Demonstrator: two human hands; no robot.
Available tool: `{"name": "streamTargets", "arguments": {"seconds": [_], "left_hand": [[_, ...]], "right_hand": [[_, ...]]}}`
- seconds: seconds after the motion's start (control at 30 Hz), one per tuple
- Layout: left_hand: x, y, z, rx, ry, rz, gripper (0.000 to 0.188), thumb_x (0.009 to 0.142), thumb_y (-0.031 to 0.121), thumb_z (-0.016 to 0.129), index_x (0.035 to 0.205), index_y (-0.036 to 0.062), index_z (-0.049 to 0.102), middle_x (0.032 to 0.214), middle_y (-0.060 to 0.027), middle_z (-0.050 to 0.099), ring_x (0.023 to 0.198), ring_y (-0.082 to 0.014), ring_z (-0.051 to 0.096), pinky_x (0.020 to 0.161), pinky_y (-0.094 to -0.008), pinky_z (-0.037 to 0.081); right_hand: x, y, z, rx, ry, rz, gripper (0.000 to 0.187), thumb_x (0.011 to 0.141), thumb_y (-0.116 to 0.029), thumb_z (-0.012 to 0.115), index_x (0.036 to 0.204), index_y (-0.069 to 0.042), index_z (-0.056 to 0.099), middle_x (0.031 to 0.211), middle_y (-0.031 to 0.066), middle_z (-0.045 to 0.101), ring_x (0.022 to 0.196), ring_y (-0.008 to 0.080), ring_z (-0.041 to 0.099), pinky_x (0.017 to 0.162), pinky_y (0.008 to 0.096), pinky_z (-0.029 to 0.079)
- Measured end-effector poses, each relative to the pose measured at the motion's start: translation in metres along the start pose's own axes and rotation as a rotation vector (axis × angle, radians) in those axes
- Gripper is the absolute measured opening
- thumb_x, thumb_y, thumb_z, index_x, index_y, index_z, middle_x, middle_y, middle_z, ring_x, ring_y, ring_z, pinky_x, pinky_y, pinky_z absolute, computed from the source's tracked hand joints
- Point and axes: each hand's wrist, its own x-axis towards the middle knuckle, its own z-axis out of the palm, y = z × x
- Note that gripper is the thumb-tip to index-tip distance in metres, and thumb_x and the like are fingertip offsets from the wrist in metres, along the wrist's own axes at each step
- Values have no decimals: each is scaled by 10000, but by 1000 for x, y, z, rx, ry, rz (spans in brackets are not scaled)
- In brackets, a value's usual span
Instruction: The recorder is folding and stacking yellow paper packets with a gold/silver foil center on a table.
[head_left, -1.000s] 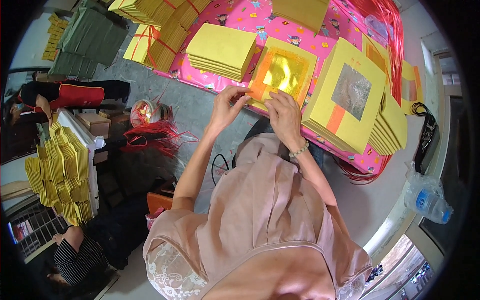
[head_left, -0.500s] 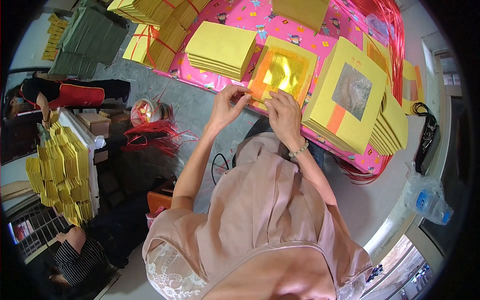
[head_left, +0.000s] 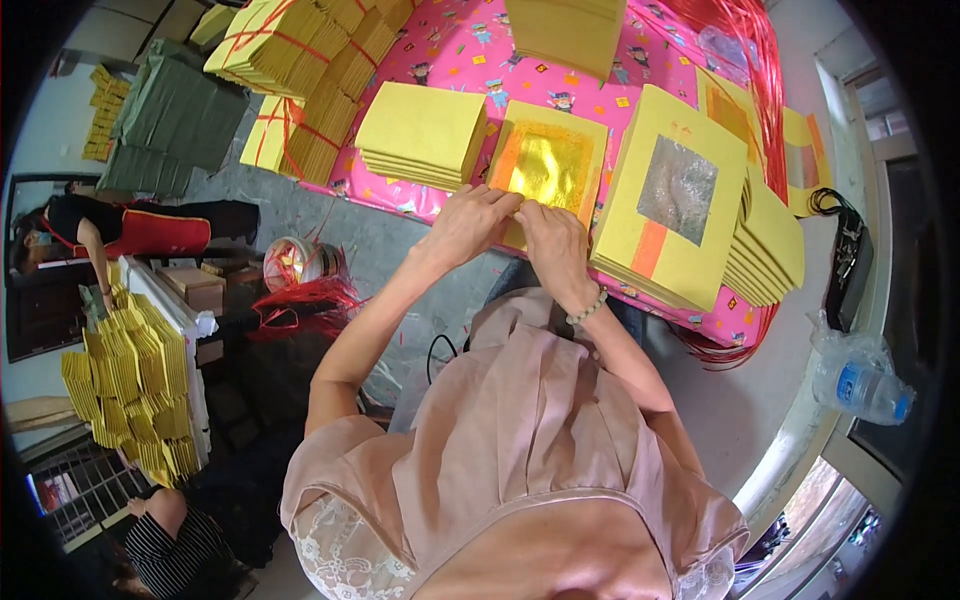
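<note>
A yellow paper sheet [head_left: 585, 130] with an orange-bordered gold foil square [head_left: 545, 165] lies at the near edge of the table. My left hand [head_left: 468, 222] is closed at its near-left corner, fingers curled over the edge. Close beside it, my right hand [head_left: 553, 245] also has bent fingers at the near edge, below the foil. The fingertips of both hands nearly meet, and the paper between them is partly hidden. Left of the sheet is a folded yellow paper stack [head_left: 420, 130]. A thicker stack [head_left: 622, 205], topped with a silver foil square [head_left: 678, 188], lies on the right.
A pink patterned cloth [head_left: 425, 45] covers the table. Tied yellow bundles [head_left: 290, 45] stand far left, and red string [head_left: 765, 90] hangs at the right. A bucket [head_left: 298, 262] sits on the floor. Two other people are at the left, near a table of yellow bundles [head_left: 135, 370].
My left hand has moved right and closed in beside the right hand at the sheet's near edge. The whole view has shifted slightly, with the table appearing lower and further left.
</note>
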Motion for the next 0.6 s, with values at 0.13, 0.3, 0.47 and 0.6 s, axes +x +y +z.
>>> {"name": "streamTargets", "arguments": {"seconds": [0.13,0.3,0.47,0.6], "left_hand": [[22,-12,-9,76,-58,106,283,728,40,675,1000,61,601,908,-108,668,896,-289,647,764,-409,483],[55,-20,-24,151,-326,88,177,713,41,665,885,53,621,762,-164,654,777,-364,648,682,-467,494],[89,-31,-42,130,-491,133,182,763,166,694,916,68,674,764,-170,674,783,-358,670,680,-467,526],[127,-33,-57,108,-725,72,306,775,236,696,1026,61,689,889,-191,698,869,-359,671,762,-448,534]], "right_hand": [[9,-6,-7,-33,47,-19,150,925,-168,579,858,-48,518,765,126,623,751,279,634,791,400,479],[13,-15,-13,-25,123,-26,107,896,-110,602,940,-21,562,885,130,608,880,305,603,871,441,449],[-12,-33,-18,53,314,-237,238,818,-84,648,1053,-48,625,1060,77,612,1039,269,580,881,406,429],[-12,-21,-2,62,242,-194,284,788,-95,661,1068,-63,625,1074,63,589,1070,249,556,900,396,404]]}}
